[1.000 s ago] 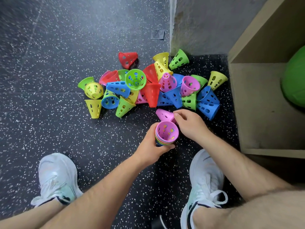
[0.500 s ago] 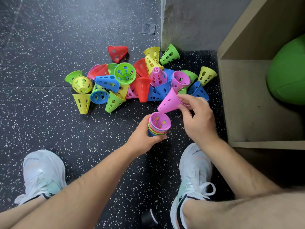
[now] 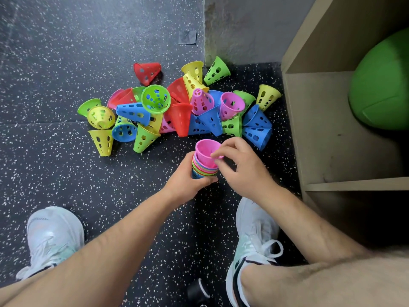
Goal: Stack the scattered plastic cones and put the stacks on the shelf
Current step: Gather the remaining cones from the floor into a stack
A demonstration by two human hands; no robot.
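My left hand grips a stack of nested cones, wide ends up, with pink, green and blue rims showing. A pink cone sits partly down in the top of the stack. My right hand pinches its rim with thumb and fingertips. Beyond the hands, a pile of loose cones in red, yellow, green, blue and pink lies scattered on the dark speckled floor. The beige shelf stands to the right.
A large green ball fills the shelf compartment's right side. A grey wall corner rises behind the pile. My white shoes stand on the floor below the hands. A small black object lies between my feet.
My right hand picked a pink cone off the floor, turned it wide end up and set it into the top of the stack. My left hand kept holding the stack.
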